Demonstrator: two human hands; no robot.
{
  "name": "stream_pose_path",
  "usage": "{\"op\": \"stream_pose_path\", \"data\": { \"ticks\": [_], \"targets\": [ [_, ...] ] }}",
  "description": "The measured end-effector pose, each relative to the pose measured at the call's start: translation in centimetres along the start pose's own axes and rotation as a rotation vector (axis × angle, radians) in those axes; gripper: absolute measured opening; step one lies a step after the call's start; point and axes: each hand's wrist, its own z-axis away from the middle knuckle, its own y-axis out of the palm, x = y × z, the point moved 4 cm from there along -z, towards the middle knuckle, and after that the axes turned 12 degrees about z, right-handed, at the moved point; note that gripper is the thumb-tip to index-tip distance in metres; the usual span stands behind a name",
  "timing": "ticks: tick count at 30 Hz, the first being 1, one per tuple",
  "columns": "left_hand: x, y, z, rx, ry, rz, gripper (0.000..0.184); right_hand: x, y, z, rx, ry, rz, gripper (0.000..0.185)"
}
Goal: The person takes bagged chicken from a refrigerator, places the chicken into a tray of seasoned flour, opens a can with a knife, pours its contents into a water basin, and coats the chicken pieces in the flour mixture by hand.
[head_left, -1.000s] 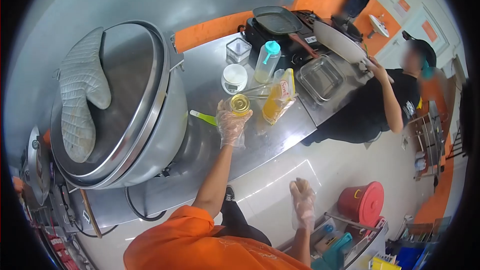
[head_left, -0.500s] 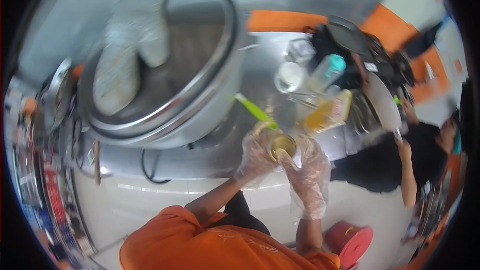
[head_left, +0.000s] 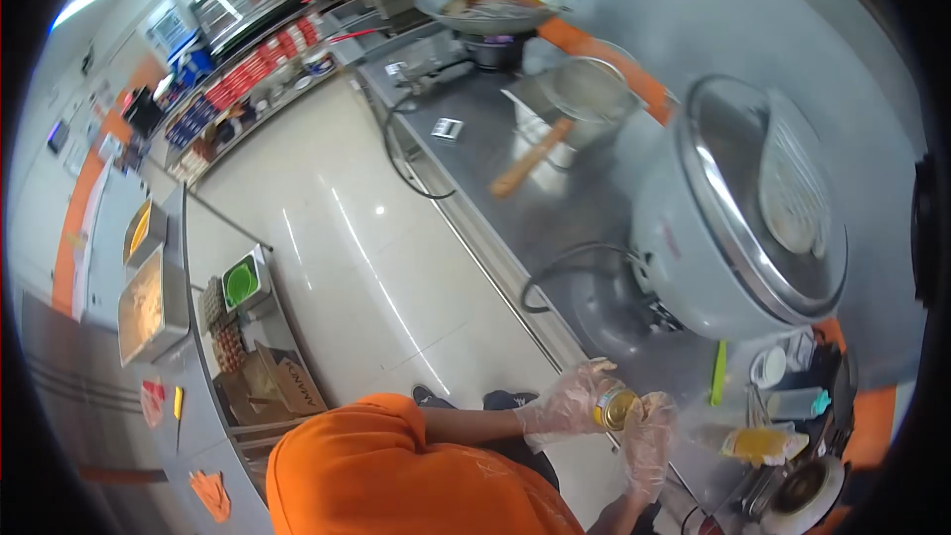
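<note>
And my view has swung hard to the left! Half a second ago the grey cooker [head_left: 684, 248] filled the left of my feed; now it sits over on the right, the quilted mitt [head_left: 792, 188] lying on its lid. The left grip [head_left: 563, 411], clear-gloved, is clamped around the small gold-topped jar [head_left: 616, 408], just as it was 1 second ago. Back then the right grip [head_left: 649, 448] hung well apart; now it's right up against the jar, fingertips at the rim, the same 2-handed meeting I had in the last frame. Are those right fingers pinched together? I cannot tell from here. The jar itself is at the front edge of the tabletop [head_left: 555, 228], gold top tilted up towards me, where 1 second ago it was held further in over the steel. Beyond it, the green-handled tool [head_left: 718, 374] lies beside the cooker, with the white scale [head_left: 768, 367], the teal-capped bottle [head_left: 794, 403] and the yellow pouch [head_left: 758, 444] bunched nearby, all now at lower right. And new in my picture, up top: the wide wok [head_left: 431, 6], and the strainer [head_left: 535, 157] with its wooden handle reaching across the steel!
</note>
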Motion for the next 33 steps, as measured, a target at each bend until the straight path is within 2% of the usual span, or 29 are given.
{"op": "stream_pose_path", "data": {
  "ticks": [1,4,8,10,12,13,14,16,17,19,20,22,26,28,29,30,32,33],
  "targets": [
    [-1.4,-2.0,0.9,-0.077,0.022,-0.132,0.055,2.3,0.4,0.3,-0.014,-0.059,0.063,0.017],
    [-1.7,-7.9,6.1,-0.227,0.005,-0.053,0.049,10.7,1.2,1.6,-0.018,-0.22,0.136,0.017],
    [-2.9,-17.1,13.3,-0.337,-0.152,-0.218,0.054,22.3,4.0,3.2,0.029,-0.361,0.014,0.016],
    [-4.8,-22.3,16.3,-0.578,-0.13,-0.341,0.053,28.3,4.2,2.7,0.038,-0.45,-0.001,0.015],
    [-6.3,-27.7,19.8,-0.722,-0.097,-0.445,0.053,34.8,5.5,2.9,0.008,-0.703,-0.039,0.015],
    [-6.9,-30.2,21.9,-0.833,-0.07,-0.529,0.053,38.0,6.4,3.2,0.017,-0.76,-0.052,0.013],
    [-7.5,-32.3,23.8,-0.857,-0.068,-0.548,0.053,40.6,7.6,3.3,0.011,-0.788,-0.06,0.013],
    [-8.7,-36.3,27.8,-1.016,-0.143,-0.702,0.059,46.3,9.7,4.1,-0.01,-1.083,-0.207,0.013],
    [-9.3,-38.1,29.6,-1.089,-0.178,-0.736,0.059,49.3,10.1,4.1,0.002,-1.096,-0.216,0.013],
    [-10.2,-41.9,32.9,-1.204,-0.225,-0.801,0.058,56.9,11.4,4.3,0.242,-1.208,-0.253,0.012],
    [-10.5,-43.8,34.7,-1.303,-0.267,-0.856,0.057,60.1,12.2,4.3,0.253,-1.227,-0.256,0.012],
    [-10.3,-47.5,37.3,-1.34,-0.249,-0.925,0.055,66.7,14.3,4.8,0.444,-1.379,-0.216,0.013],
    [-12.3,-54.2,42.6,-1.499,-0.311,-1.052,0.05,78.1,17.2,7.0,0.556,-1.636,-0.15,0.015],
    [-12.5,-58.9,45.3,-1.599,-0.381,-1.159,0.047,86.0,18.4,8.1,0.53,-1.928,-0.204,0.016],
    [-11.7,-60.6,46.5,-1.631,-0.397,-1.151,0.046,88.6,19.5,8.3,0.646,-1.874,-0.235,0.018],
    [-11.9,-62.2,47.3,-1.662,-0.425,-1.168,0.046,91.0,19.9,8.7,0.668,-1.912,-0.237,0.018],
    [-12.3,-65.3,48.7,-1.744,-0.408,-1.151,0.046,95.3,19.9,9.8,0.493,-2.163,-0.327,0.02],
    [-12.8,-66.8,49.5,-1.781,-0.427,-1.163,0.046,97.6,20.1,10.2,0.509,-2.203,-0.326,0.02]
  ]
}}
